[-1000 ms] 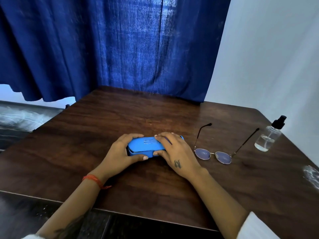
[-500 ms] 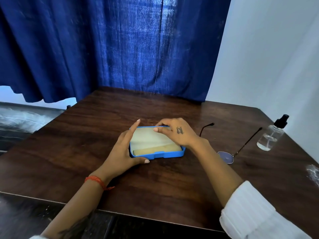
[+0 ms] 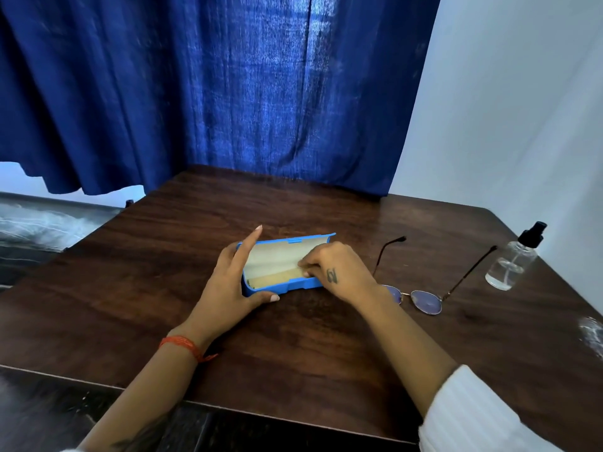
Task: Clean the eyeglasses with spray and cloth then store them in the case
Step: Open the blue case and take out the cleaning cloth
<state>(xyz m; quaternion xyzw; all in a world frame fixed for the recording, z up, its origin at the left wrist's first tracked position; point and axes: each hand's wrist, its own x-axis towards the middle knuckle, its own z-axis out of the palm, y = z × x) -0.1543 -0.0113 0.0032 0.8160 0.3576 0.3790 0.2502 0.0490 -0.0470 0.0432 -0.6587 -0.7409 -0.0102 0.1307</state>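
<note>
A blue eyeglass case (image 3: 295,285) lies open in the middle of the dark wooden table (image 3: 293,353), its pale lining showing. My left hand (image 3: 231,285) grips the case's left end, thumb on the front wall, index finger raised. My right hand (image 3: 332,272) reaches into the case, fingertips pinching a pale yellow cloth (image 3: 274,278) that lies inside. Thin-framed eyeglasses (image 3: 421,300) rest unfolded on the table to the right of the case, partly hidden by my right wrist. A clear spray bottle (image 3: 512,259) with a black pump stands further right.
A blue curtain (image 3: 228,93) hangs behind the table's far edge, and a white wall (image 3: 522,109) rises at the right. A whitish smear (image 3: 592,334) marks the table near its right edge.
The case was shut under both hands, then its lid was lifted open. My right hand has come down from the lid into the case onto the cloth.
</note>
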